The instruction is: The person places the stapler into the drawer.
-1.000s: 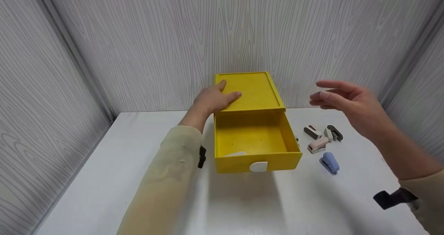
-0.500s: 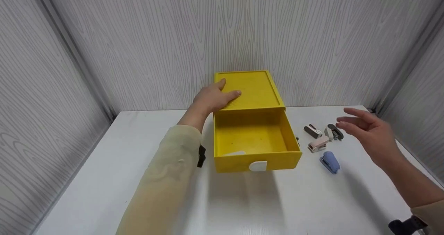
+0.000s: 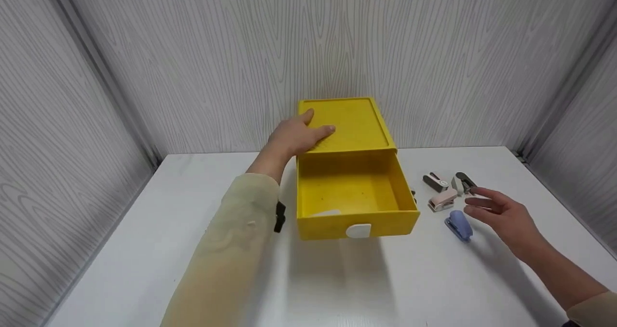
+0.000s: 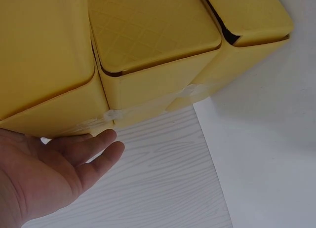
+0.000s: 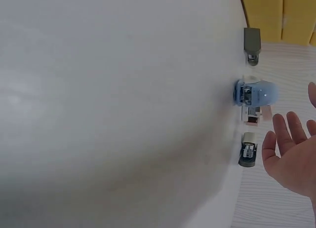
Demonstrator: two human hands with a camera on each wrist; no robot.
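Head view: the blue stapler lies on the table right of the open yellow drawer. The right hand, fingers spread, reaches toward it; next likely a pinch. The left hand rests flat on the box top.
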